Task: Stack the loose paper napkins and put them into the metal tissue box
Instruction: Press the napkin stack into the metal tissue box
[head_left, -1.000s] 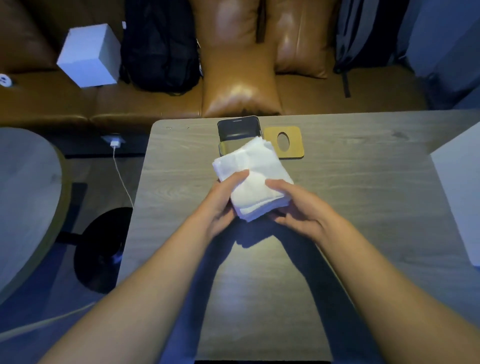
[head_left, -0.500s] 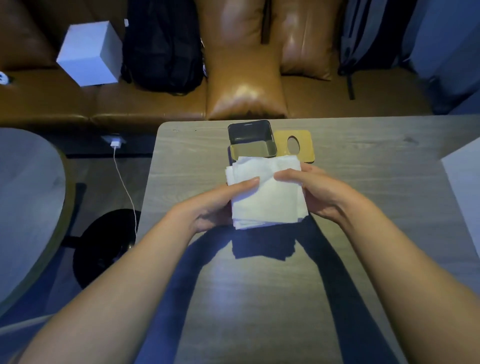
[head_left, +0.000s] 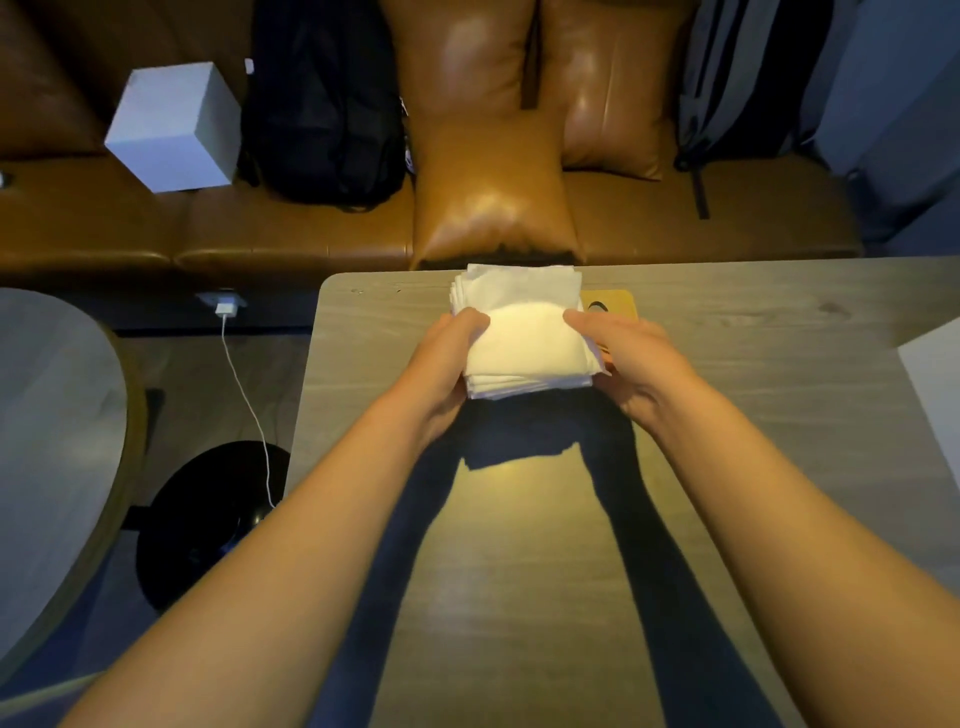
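the left hand (head_left: 441, 358) and right hand (head_left: 626, 358) grip the napkin stack (head_left: 522, 330) from opposite sides, thumbs on top, fingers curled underneath. the stack is held above the far edge of the table (head_left: 519, 545). the gold lid (head_left: 615, 302) lies just beside it, partly hidden. the metal tissue box is not visible.

The square stack of paper napkins (head_left: 522, 332) is plain white, brightest across its middle. The rectangular wooden counter (head_left: 519, 545) is grey-brown with a streaky grain and dark bluish shadows. Beside the stack peeks a flat golden-yellow metal lid (head_left: 615, 303) with a dark opening. The leather sofa (head_left: 311, 244) and its glossy leather cushion (head_left: 488, 171) are caramel brown. A cardboard cube box (head_left: 174, 127) is pale white-blue. The fabric backpack (head_left: 322, 104) is black, and the thin charging cable (head_left: 244, 395) white.
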